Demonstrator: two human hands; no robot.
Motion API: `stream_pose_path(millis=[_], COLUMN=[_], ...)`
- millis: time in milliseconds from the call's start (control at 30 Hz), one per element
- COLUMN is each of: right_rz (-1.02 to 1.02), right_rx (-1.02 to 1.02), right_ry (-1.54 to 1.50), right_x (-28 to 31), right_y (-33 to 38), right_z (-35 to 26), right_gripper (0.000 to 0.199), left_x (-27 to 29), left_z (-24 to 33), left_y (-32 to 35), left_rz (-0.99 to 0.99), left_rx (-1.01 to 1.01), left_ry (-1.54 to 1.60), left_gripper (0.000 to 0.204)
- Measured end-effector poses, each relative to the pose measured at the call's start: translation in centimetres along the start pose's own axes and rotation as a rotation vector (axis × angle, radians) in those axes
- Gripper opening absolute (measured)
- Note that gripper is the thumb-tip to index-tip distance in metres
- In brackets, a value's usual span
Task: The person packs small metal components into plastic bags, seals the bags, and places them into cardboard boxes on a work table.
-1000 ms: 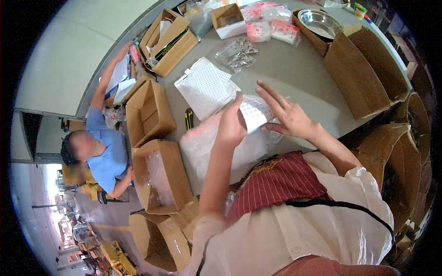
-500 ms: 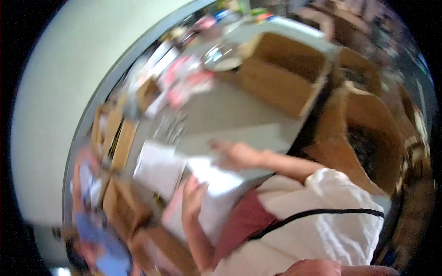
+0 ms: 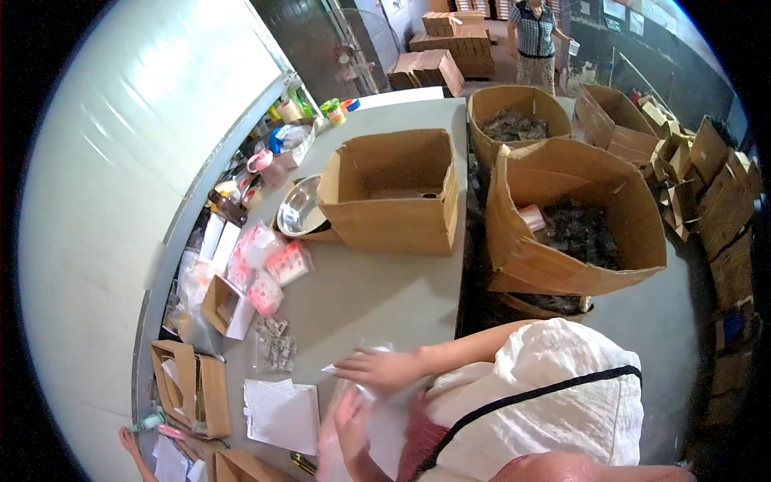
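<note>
My right hand (image 3: 381,369) lies with its fingers stretched out over a clear plastic bag (image 3: 360,391) at the near side of the table. Just below it, my left hand (image 3: 351,418) has its fingers closed at the edge of that bag. A white corner sticks out beyond my right fingertips; what it belongs to is covered. Left of my hands is a stack of white paper sheets (image 3: 281,418). Beyond the stack lie small metal parts in a clear bag (image 3: 275,349).
An open cardboard box (image 3: 389,229) and a metal bowl (image 3: 299,210) stand farther back, near pink-and-white packets (image 3: 265,269). Large cartons with dark contents (image 3: 574,269) stand to the right. At lower left, another person's hand (image 3: 128,440) is beside an open carton (image 3: 193,394). A person (image 3: 534,36) stands far back.
My view has swung and steadied. My right hand has come over close to my left, onto the plastic bag. At the left edge, less of the other person shows.
</note>
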State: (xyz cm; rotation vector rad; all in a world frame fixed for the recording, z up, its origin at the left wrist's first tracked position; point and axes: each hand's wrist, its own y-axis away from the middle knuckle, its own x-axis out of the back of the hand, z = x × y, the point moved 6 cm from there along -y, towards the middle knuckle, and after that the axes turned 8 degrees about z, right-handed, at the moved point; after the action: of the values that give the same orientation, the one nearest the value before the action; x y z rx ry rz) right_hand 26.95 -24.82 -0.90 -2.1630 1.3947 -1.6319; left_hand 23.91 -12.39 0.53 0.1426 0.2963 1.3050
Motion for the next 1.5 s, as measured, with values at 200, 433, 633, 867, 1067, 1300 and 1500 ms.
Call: stream_pose_path(millis=[200, 433, 633, 867, 1067, 1300, 1500], right_rz=[-0.107, 0.278, 0.244, 0.028, -0.084, -0.045, -0.015], right_rx=[-0.274, -0.718, -0.787, -0.705, -0.569, -0.598, -0.516], right_ry=[-0.544, -0.799, -1.331, -1.022, -0.799, -0.768, -0.644], right_x=[0.4, 2.6, 3.9, 1.2, 0.3, -0.3, 0.4], right_y=[0.5, 0.7, -1.6, -2.7, -3.3, -3.5, -3.6], right_z=[-1.7, 3.6, 0.8, 0.0, -0.3, 0.0, -0.1], right_gripper=[0.092, 0.068, 0.058, 0.061, 0.07, 0.071, 0.071], left_x=[3.4, 1.6, 0.4, -1.4, -1.4, -1.1, -1.2], left_z=[-0.6, 7.6, 2.7, 1.5, 2.1, 1.5, 0.7], left_y=[1.2, 3.8, 3.7, 4.0, 4.3, 4.6, 4.4], left_rz=[0.259, 0.637, 0.477, 0.584, 0.665, 0.745, 0.766], left_rx=[-0.255, -0.476, -0.249, -0.339, -0.376, -0.423, -0.418], left_ry=[-0.417, 0.01, 0.122, -0.075, -0.268, -0.285, -0.341], left_gripper=[0.023, 0.04, 0.054, 0.055, 0.053, 0.049, 0.048])
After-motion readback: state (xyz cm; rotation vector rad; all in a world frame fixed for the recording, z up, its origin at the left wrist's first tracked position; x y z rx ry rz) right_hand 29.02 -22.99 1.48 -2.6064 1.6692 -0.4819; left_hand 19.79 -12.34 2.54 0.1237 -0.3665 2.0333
